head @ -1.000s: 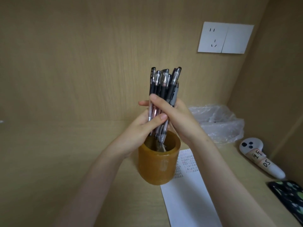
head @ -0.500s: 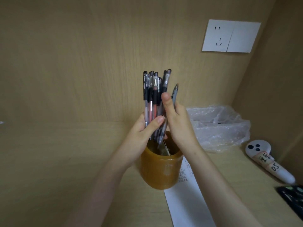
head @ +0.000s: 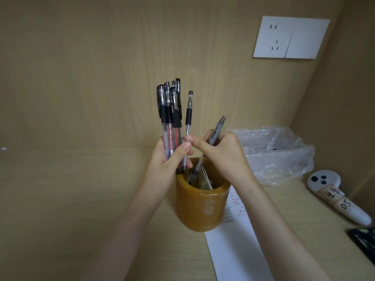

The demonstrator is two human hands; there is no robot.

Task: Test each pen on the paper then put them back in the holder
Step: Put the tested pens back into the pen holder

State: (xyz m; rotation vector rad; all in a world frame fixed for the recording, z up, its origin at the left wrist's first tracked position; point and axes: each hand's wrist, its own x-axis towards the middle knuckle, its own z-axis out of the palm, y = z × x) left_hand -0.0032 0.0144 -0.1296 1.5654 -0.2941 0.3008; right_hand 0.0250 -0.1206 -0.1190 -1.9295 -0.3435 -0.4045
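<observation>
Pens fill both hands above the amber holder, which stands on the wooden desk and serves as the landmark for all that follows. Against the picture half a second ago the single bundle has split: then both hands pressed one cluster together over the holder, and since then the right hand has drawn a grey pen away to the right and tilted it, its lower end dipping inside the holder's mouth. The left hand keeps its fingers curled around the bundle of capped pens, held upright just above the holder's left rim; I count roughly six there, though they overlap too closely to be sure. One slimmer pen stands a little apart at the bundle's right edge, and the left thumb pins it. The right hand grips the one grey pen, thumb stretched leftward to touch the left thumb. So two hands, one holder, one sheet.

The white paper lies flat, starting behind the holder's right side and running toward the viewer, with small rows of test marks near the holder. Farther right of the holder sit one crumpled plastic bag and one white controller bearing handwritten labels. High above and right of the holder, a white wall socket is fixed beside a blank plate.
</observation>
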